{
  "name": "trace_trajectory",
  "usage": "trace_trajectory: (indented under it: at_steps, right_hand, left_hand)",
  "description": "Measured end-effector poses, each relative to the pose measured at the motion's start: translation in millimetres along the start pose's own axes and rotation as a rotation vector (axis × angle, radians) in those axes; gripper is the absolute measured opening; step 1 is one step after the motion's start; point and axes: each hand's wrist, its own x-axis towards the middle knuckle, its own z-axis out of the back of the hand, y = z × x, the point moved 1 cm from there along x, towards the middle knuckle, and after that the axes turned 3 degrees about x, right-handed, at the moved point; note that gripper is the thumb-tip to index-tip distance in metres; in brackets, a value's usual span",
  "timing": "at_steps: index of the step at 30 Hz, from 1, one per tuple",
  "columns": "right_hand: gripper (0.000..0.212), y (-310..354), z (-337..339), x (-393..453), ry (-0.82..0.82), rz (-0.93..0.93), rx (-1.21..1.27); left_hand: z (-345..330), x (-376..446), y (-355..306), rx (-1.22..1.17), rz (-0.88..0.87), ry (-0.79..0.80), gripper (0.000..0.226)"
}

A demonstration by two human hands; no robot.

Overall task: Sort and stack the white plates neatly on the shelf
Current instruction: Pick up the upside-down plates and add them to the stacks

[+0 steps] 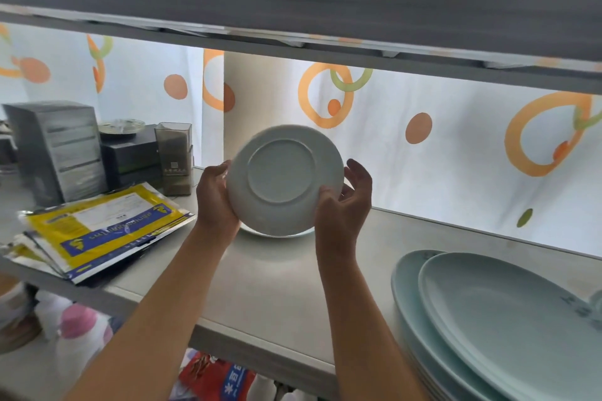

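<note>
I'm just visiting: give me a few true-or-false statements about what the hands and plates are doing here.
1. Both hands, left hand and right hand, hold the round plate. True.
2. The round plate shows its underside to the camera. True.
3. The oval plates lie left of the arms. False: they lie on the right of the shelf.
4. The yellow packets sit on the oval plates. False: they lie at the shelf's left end.

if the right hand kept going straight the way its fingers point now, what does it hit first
Probably the patterned curtain behind the shelf. The right hand, gripping the round plate by its edge, points up and back; nothing else shows in that line, though depth is hard to judge.
</note>
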Motion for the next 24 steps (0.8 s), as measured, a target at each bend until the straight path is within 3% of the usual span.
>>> trace_trajectory:
  at_steps: [5,8,13,19,24]
  right_hand:
    - [0.064,4.5,-6.2,-8.3,0.043,0.226,-0.124]
    - [0.068,3.3,-7.0,-10.3,0.173,0.296,-0.152]
    - [0.050,0.5,-11.4,-20.1,0.350,0.230,-0.125]
    - [0.059,-0.6,-13.5,-20.6,0.370,0.015,-0.041]
    - [0.029,-0.9,-15.4,-16.9,0.350,-0.141,0.070]
  left_hand:
    - [11.2,2.2,-0.7,-0.142,0.080,-0.076,0.052]
    - [18.1,4.4,-5.0,-0.231,0.080,-0.106,0.045]
    - [24.4,5.8,-9.9,-0.247,0.027,-0.132,0.028]
    - [28.7,10.9,-8.2,-0.277,-0.077,-0.171,0.023]
    - [25.0,6.9,-12.4,-0.283,-0.129,-0.258,0.018]
